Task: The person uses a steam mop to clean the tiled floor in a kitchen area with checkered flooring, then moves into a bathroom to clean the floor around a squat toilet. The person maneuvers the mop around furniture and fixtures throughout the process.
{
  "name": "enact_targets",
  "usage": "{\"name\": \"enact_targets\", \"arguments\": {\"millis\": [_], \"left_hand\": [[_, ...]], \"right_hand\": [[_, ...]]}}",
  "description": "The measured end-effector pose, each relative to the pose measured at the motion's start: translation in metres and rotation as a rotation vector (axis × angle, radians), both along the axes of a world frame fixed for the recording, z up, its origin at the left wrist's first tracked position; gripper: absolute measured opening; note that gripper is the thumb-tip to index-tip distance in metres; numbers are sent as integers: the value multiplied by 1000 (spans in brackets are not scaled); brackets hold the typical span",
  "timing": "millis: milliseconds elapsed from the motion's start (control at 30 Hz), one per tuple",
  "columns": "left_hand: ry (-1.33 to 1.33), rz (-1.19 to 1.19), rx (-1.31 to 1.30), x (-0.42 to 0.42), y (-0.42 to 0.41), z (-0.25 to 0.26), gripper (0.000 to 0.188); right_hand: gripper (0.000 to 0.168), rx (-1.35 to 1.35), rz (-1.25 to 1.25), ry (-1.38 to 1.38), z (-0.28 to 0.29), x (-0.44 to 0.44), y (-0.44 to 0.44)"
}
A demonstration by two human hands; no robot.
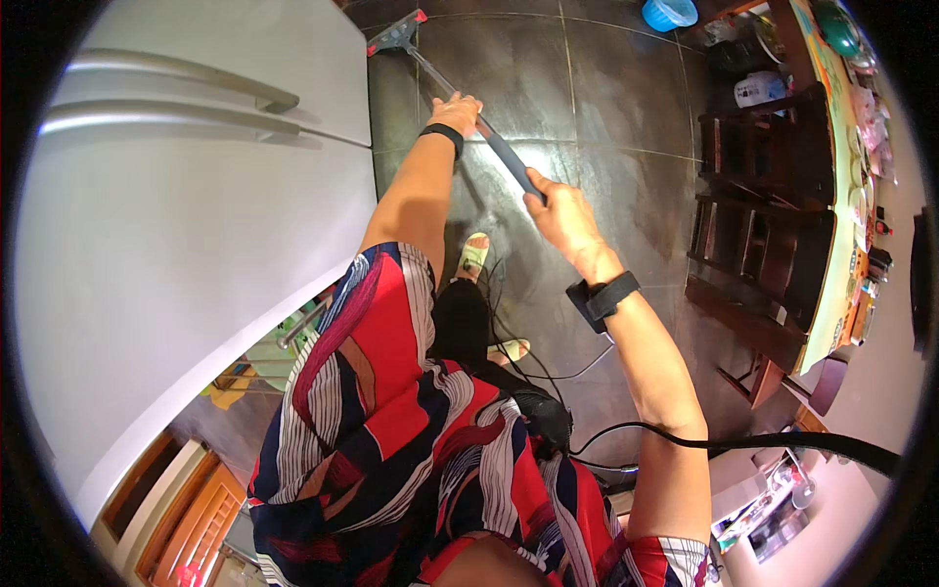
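Observation:
A long-handled floor squeegee (396, 35) slants across the view, its grey head with red ends on the dark tiled floor (623, 88) beside the fridge's lower edge. My left hand (456, 116) is closed round the metal pole, above the grey grip. Round the end of that grey grip, my right hand (561, 209) is wrapped, with a black strap and a small device at the wrist. The floor shines wet or polished below the pole.
A grey fridge (198, 213) fills the left side. Dark wooden chairs (763, 271) stand by a cluttered table (825, 315) on the right. A blue basin (669, 13) is at the top. Cables (546, 374) hang near my sandalled feet.

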State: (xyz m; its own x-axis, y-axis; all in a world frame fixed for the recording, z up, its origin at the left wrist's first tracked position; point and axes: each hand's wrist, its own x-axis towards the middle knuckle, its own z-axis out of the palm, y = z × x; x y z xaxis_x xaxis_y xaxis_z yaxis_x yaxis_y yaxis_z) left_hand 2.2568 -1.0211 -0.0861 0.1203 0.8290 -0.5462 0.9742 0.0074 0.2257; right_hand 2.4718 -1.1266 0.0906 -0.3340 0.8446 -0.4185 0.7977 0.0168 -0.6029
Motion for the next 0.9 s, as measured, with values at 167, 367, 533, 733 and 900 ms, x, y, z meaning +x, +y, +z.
{"name": "enact_targets", "arguments": {"millis": [167,367,533,733,900], "left_hand": [[-48,-26,2,8,-73,-23,44],[-105,-172,21,84,-212,-12,50],[-244,-338,238,150,-357,-14,37],[-659,-462,-124,253,-465,49,32],[-900,-762,-216,337,-520,72,36]], "right_hand": [[40,-41,163,-101,3,5,-67],[44,-55,260,-183,34,88,-186],[47,-82,306,-232,68,175,-313],[40,-87,160,-340,140,284,-427],[31,63,38,-365,195,342,-513]]}}
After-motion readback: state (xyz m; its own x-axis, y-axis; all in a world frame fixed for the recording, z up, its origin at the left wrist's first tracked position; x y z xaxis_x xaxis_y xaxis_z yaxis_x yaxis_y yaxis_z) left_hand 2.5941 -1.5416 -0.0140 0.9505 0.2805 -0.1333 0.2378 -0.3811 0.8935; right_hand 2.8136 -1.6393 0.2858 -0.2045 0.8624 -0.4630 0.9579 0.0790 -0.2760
